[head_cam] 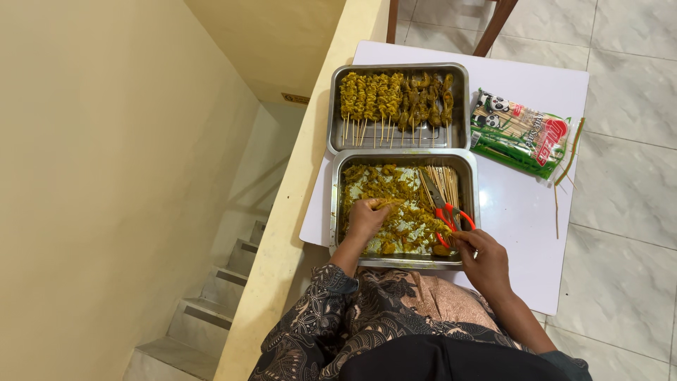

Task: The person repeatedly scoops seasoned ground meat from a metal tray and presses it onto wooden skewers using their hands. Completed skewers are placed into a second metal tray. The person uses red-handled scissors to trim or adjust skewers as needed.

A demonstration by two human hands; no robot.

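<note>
Your left hand (pixel 367 215) pinches marinated meat (pixel 395 204) | bare skewers (pixel 441 182), long axis pointing away from you, lie nearer your right hand (pixel 483 261) | right grip: cannot tell.

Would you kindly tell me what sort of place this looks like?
Probably a home, on an upper landing: a tiled floor, a stairwell behind a low wall, and a small white table with trays of marinated meat and skewers.

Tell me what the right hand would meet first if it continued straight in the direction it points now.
Probably the red-handled scissors: the right hand points up-left into the near tray, and the red handles lie just ahead of its fingertips. Contact cannot be judged from this view.
</note>
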